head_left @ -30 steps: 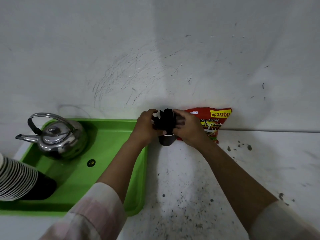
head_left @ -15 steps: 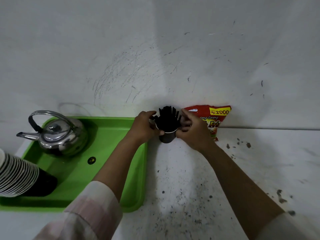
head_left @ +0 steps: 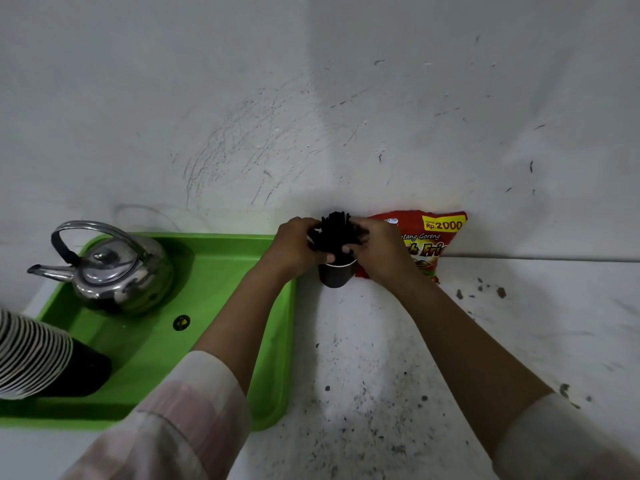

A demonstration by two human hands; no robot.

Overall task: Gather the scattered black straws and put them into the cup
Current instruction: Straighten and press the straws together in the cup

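Since the earlier frame both hands had closed back in around the black straws [head_left: 335,233], the left hand [head_left: 296,245] and right hand [head_left: 379,252] gripping the bundle from either side as it stood in the dark cup [head_left: 335,275] on the desk [head_left: 381,341], between a green tray [head_left: 221,271] and a red snack packet [head_left: 436,237]

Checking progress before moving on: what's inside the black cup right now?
A bundle of black straws stands in the cup, tops fanning above the rim. The left hand and right hand grip the bundle, covering its sides; the cup's bottom is hidden.
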